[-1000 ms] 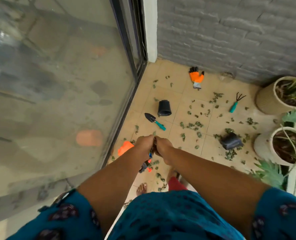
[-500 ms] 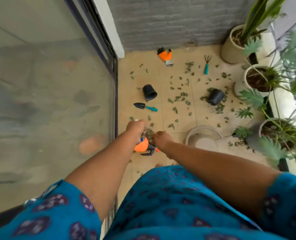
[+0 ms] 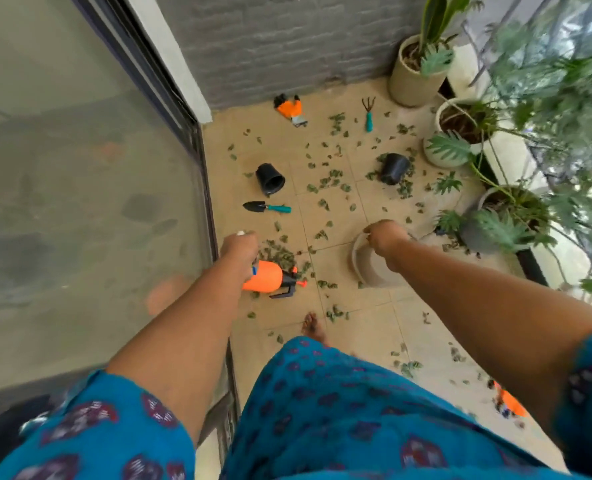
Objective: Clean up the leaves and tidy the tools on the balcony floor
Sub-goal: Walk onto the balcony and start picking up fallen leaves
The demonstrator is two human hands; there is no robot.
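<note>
Beige bucket (image 3: 374, 271) sat under your right hand (image 3: 384, 235), which gripped its rim (contents hidden); your left hand (image 3: 239, 244) was fisted, holding unclear, above piled leaves (image 3: 277, 254); both black pots (image 3: 270, 180) lay tipped farther off.

Beige square-tiled balcony floor (image 3: 364, 306) strewn with dull green dried leaves (image 3: 325, 183). Orange plastic spray bottle with black nozzle and red tip (image 3: 265, 277). Two black plastic nursery pots (image 3: 270, 179) (image 3: 394, 168). Black-bladed hand trowel with teal handle (image 3: 266, 207); black-tined hand rake with teal handle (image 3: 368, 113). Orange-and-black gardening glove with grey cuff (image 3: 290, 109). Grey painted brick wall (image 3: 287, 39). Cream ceramic planters (image 3: 405, 81). Teal fabric clothing with purple-red leaf print (image 3: 322, 410). Pale beige round bucket (image 3: 370, 268).
</note>
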